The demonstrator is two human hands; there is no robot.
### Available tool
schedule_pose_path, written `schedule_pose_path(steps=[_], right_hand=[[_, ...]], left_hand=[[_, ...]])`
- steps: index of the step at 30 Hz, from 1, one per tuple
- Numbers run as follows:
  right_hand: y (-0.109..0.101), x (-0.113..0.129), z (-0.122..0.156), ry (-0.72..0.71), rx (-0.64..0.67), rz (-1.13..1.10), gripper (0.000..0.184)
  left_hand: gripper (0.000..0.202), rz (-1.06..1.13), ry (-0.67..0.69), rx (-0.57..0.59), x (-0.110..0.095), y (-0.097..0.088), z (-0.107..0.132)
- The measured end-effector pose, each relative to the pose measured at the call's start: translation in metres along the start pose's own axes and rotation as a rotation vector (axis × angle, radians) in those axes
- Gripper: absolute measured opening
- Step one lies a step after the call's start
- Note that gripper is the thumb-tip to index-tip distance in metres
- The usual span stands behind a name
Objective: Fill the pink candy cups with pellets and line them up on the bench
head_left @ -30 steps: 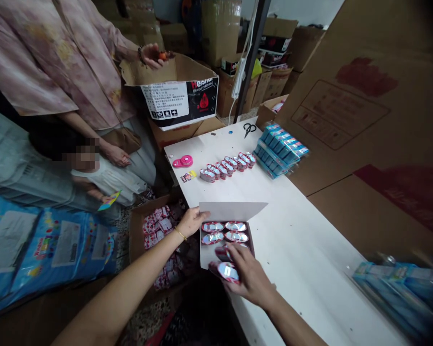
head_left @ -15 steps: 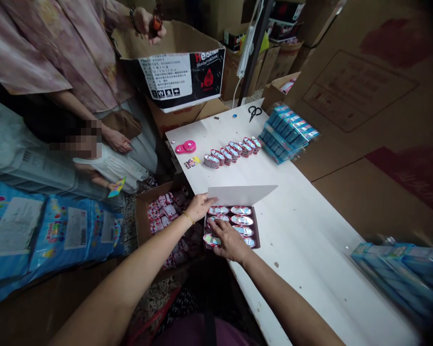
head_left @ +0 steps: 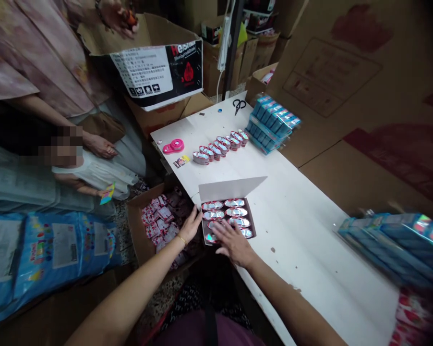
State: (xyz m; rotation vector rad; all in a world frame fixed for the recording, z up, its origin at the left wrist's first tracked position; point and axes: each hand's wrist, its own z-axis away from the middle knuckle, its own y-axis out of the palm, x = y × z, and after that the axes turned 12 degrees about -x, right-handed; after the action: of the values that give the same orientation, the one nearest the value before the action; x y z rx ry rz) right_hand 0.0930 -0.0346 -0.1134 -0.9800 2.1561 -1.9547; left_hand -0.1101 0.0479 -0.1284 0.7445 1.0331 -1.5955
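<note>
Eight packs [head_left: 235, 212] show in the box [head_left: 251, 219] — two columns of four, the nearest partly under the right hand [head_left: 234, 243]. That hand reaches in from 5 o'clock, palm down, its fingers spread over the left column and pinching nothing that I can see, the thumb by the near edge. At 9 o'clock the left hand [head_left: 190, 226] sets its fingers close together against the box wall; whether they grip or only brace, I cannot tell.

The step, I judge, is seating and levelling the nearest packs. The next move seems to call for lifting the right hand clear, then folding the flap [head_left: 231, 189] down from 12 o'clock without catching a raised end.

The flap looks like thin, matte card, pale and flat, standing up on its fold. The packs have mirror-bright oval ends rimmed in red, probably foil — the glare makes that hard to settle. More stand in a wavy row [head_left: 220, 147] at 12 o'clock on the smooth white table [head_left: 292, 202], which is flecked with dark bits. At 9 o'clock, below, a brown carton [head_left: 133, 228] holds a jumble in creased red-and-white wrap. At 1 o'clock, crisp-edged blue boxes [head_left: 272, 124] shine under clear film; at 11, the pink tool [head_left: 174, 146] is all rounded, glossy plastic.
</note>
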Motion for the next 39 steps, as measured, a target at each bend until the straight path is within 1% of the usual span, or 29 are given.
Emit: schedule_pose_path(steps=[2, 3, 4, 5, 7, 9, 11, 13, 14, 16, 18, 19, 20, 22, 23, 24, 26, 27, 29, 31, 32, 34, 36, 37, 39], right_hand=[[-0.009, -0.003, 0.01, 0.177, -0.145, 0.014, 0.055], [-0.012, -0.003, 0.013, 0.249, -0.194, 0.027, 0.05], [-0.014, -0.001, 0.014, 0.284, -0.209, 0.035, 0.046], [-0.014, 0.001, 0.012, 0.288, -0.19, 0.039, 0.043], [-0.01, 0.005, 0.0, 0.287, -0.093, 0.052, 0.038], [-0.003, 0.004, -0.019, 0.308, -0.003, 0.065, 0.035], [0.003, -0.001, -0.036, 0.278, 0.063, 0.042, 0.032], [0.007, -0.006, -0.047, 0.165, 0.092, -0.029, 0.031], [0.008, -0.007, -0.05, 0.109, 0.095, -0.065, 0.031], [0.006, -0.007, -0.047, 0.037, 0.077, -0.122, 0.031], [0.002, -0.008, -0.036, 0.053, -0.014, -0.151, 0.03], [-0.001, -0.01, -0.029, 0.093, -0.095, -0.158, 0.03], [-0.004, -0.014, -0.02, 0.162, -0.203, -0.153, 0.03], [-0.007, -0.026, -0.004, 0.379, -0.421, -0.104, 0.033], [-0.007, -0.033, 0.003, 0.494, -0.488, -0.081, 0.036], [-0.005, -0.041, 0.009, 0.589, -0.512, -0.082, 0.039], [0.002, -0.05, 0.02, 0.697, -0.475, -0.163, 0.042], [0.005, -0.052, 0.025, 0.721, -0.45, -0.219, 0.041], [0.01, -0.053, 0.036, 0.786, -0.447, -0.288, 0.041], [0.008, -0.053, 0.046, 0.859, -0.456, -0.296, 0.041], [0.005, -0.055, 0.05, 0.874, -0.448, -0.301, 0.041], [-0.002, -0.063, 0.053, 0.857, -0.427, -0.31, 0.041], [-0.007, -0.071, 0.049, 0.788, -0.399, -0.286, 0.041], [-0.008, -0.073, 0.045, 0.752, -0.373, -0.247, 0.041], [-0.007, -0.075, 0.036, 0.703, -0.294, -0.099, 0.043]], left_hand=[[0.068, -0.018, -0.014, 0.009, 0.017, 0.004, 0.008], [0.067, -0.009, -0.008, 0.007, 0.022, 0.006, 0.011], [0.066, 0.006, 0.002, 0.006, 0.025, 0.007, 0.013], [0.065, 0.015, 0.015, 0.009, 0.026, 0.008, 0.015], [0.065, 0.021, 0.024, 0.019, 0.024, 0.008, 0.018], [0.067, 0.034, -0.045, 0.037, 0.019, 0.007, 0.023], [0.068, 0.088, -0.175, 0.089, 0.015, 0.006, 0.03], [0.067, 0.164, -0.274, 0.14, 0.012, 0.007, 0.037], [0.067, 0.195, -0.292, 0.152, 0.012, 0.007, 0.039], [0.067, 0.215, -0.285, 0.149, 0.015, 0.008, 0.04], [0.065, 0.175, -0.232, 0.125, 0.021, 0.007, 0.037], [0.064, 0.141, -0.185, 0.102, 0.025, 0.006, 0.034], [0.062, 0.101, -0.128, 0.072, 0.029, 0.006, 0.031], [0.061, 0.019, 0.003, 0.021, 0.035, 0.007, 0.025], [0.061, -0.017, 0.065, 0.009, 0.036, 0.009, 0.023], [0.061, -0.046, 0.117, 0.0, 0.036, 0.013, 0.022], [0.061, -0.081, 0.186, -0.022, 0.032, 0.026, 0.019], [0.061, -0.089, 0.209, -0.035, 0.029, 0.033, 0.018], [0.061, -0.093, 0.242, -0.032, 0.023, 0.047, 0.014], [0.06, -0.091, 0.276, 0.0, 0.018, 0.056, 0.008], [0.059, -0.093, 0.297, 0.001, 0.016, 0.059, 0.004], [0.054, -0.113, 0.349, -0.045, 0.015, 0.062, -0.004], [0.051, -0.197, 0.425, -0.12, 0.014, 0.066, -0.007], [0.049, -0.269, 0.469, -0.154, 0.013, 0.069, -0.007], [0.046, -0.46, 0.546, -0.207, 0.009, 0.078, -0.004]])
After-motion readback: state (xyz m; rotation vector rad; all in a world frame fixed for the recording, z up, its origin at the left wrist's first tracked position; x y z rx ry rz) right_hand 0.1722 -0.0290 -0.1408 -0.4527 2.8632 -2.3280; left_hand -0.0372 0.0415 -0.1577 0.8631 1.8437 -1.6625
